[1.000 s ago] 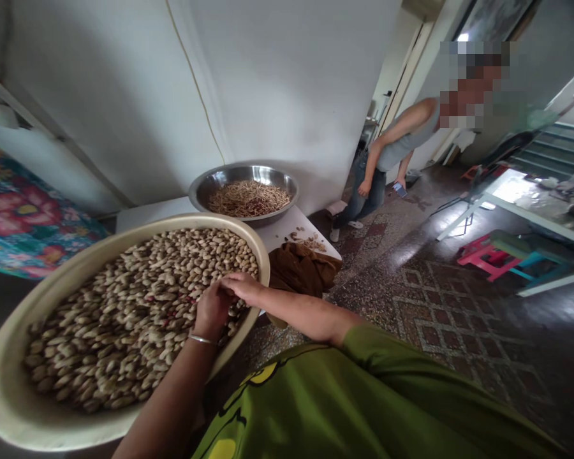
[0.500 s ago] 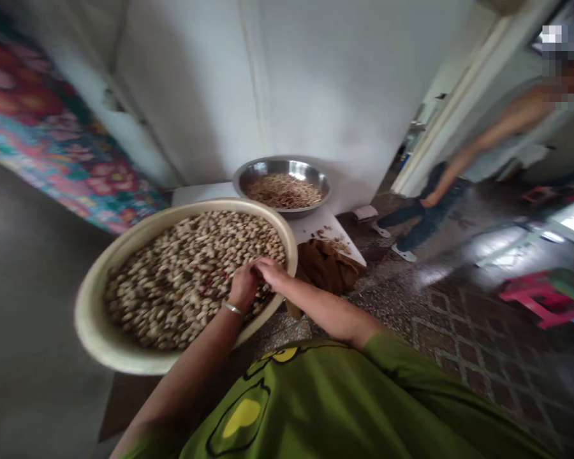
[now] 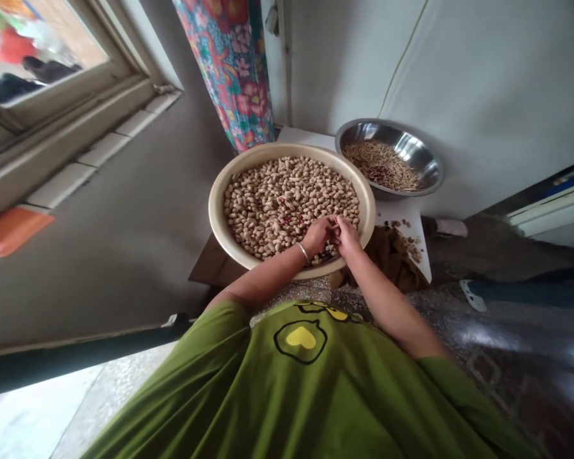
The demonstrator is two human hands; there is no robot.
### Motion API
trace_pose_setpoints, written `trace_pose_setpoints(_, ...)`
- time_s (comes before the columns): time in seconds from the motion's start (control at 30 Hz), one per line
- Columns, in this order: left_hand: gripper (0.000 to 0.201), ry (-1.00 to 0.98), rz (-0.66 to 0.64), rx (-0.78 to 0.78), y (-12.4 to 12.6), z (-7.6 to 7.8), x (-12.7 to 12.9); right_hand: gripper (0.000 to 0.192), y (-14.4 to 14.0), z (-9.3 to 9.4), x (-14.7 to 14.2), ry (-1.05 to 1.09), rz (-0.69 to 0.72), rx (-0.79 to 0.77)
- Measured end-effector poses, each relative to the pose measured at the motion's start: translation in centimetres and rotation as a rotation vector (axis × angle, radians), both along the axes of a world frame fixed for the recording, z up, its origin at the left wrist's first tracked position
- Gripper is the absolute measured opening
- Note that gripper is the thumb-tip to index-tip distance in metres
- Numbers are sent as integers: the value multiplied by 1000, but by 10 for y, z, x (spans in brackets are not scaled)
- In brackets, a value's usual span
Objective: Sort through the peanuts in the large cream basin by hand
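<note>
Both my hands meet over the near right part of a big cream basin [image 3: 219,213] full of unshelled peanuts [image 3: 263,204]. My left hand [image 3: 318,235], with a bracelet at its wrist, is closed, its fingertips pressed against those of my right hand [image 3: 348,236]. That hand is closed in a pinch too. Whatever sits between the fingers is too small and hidden to make out. A few red kernels [image 3: 291,219] lie among the peanuts, left of my hands. Behind the basin to the right, a steel bowl [image 3: 423,159] holds tan pieces and some dark red ones.
Under the bowl is a white tabletop [image 3: 424,260] with scattered bits on its right corner. Brown cloth [image 3: 399,261] bunches beside the basin. A floral curtain [image 3: 239,70] hangs behind, and a window ledge [image 3: 95,150] runs along the left. Another person's leg [image 3: 530,292] shows at right.
My view has swung left, so the basin and bowl appear further right and the window has come into sight. My hands stay together over the peanuts. The other person is now mostly out of frame.
</note>
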State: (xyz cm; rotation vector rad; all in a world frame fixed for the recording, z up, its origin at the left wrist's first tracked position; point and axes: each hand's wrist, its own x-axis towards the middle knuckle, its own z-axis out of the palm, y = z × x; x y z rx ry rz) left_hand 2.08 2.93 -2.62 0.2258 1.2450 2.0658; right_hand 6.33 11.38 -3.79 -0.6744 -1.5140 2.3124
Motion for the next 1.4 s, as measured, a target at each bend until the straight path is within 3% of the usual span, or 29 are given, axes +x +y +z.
trace_pose_setpoints(0.13,42,-39,-7,52,0,-2,-2,43,-3,6,2,-17,-19,39)
trace_pose_setpoints(0.5,28,-89,-27,105,0,-13,-9,31,-11,12,1,-100,-90,81)
trace_pose_setpoints(0.6,18,-167,78,116,-3,-8,-14,32,-9,12,-1,-114,-89,46)
trace_pose_setpoints(0.7,8,-217,265,70,-11,-3,-26,34,-3,13,-1,-59,-52,-106)
trace_pose_setpoints(0.83,15,121,529,-26,-27,0,-50,31,6,18,3,2,-9,-298)
trace_pose_setpoints(0.93,16,353,609,-190,-36,-1,-62,21,7,23,7,-27,8,-334)
trace_pose_setpoints(1.0,16,503,544,-407,-37,-3,-64,17,6,25,8,-29,-10,-347)
trace_pose_setpoints(1.17,17,998,152,-972,-29,-9,-49,22,2,24,6,-30,-101,-353)
trace_pose_setpoints(1.3,27,1297,28,-1051,-18,-15,-38,25,0,23,3,-56,-129,-317)
trace_pose_setpoints(1.4,27,1357,-51,-1061,-13,-20,-37,25,-1,24,3,-60,-118,-302)
